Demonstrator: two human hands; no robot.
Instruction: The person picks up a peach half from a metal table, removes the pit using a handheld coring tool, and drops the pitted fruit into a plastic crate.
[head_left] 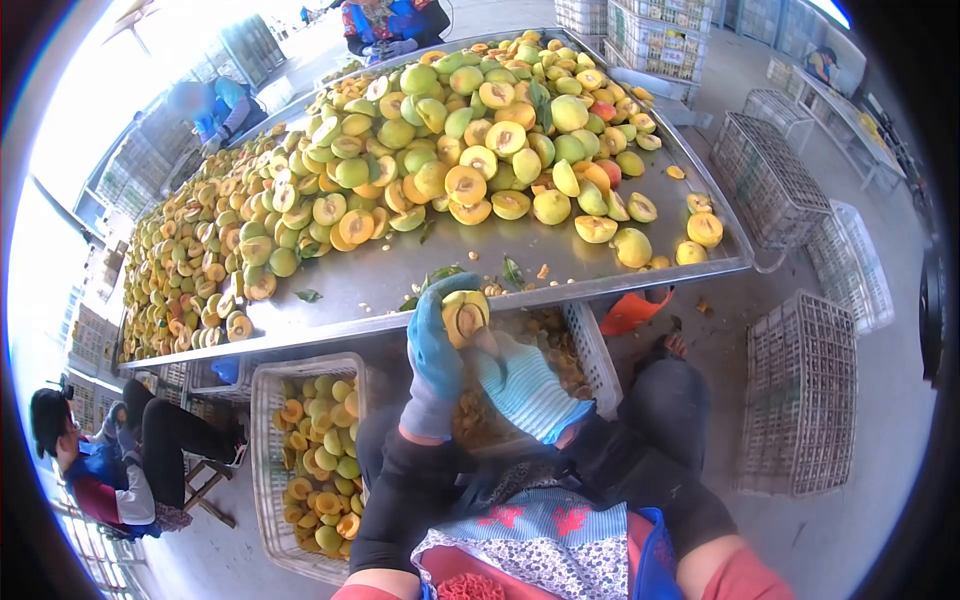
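Observation:
My left hand (434, 350), in a blue and grey glove, is closed around a peach half (464, 318). Its cut face, with a dark middle, is turned toward me. Against the lower right of that half is my right hand (532, 388), in a light blue striped glove. Its fingers look curled but are smeared by motion; whatever they grip is too blurred to name. Beneath both hands stands a crate (596, 355) with brownish pieces in it, partly covered by my arms. Just beyond the hands runs the near edge of the metal table (400, 275).
Many whole and halved peaches (400, 150) are heaped on the table. A white crate of peaches (262, 440) stands at my left. Stacked crates (800, 400) stand on the right. Other people work around: one seated person (110, 480) at left, others beyond the table.

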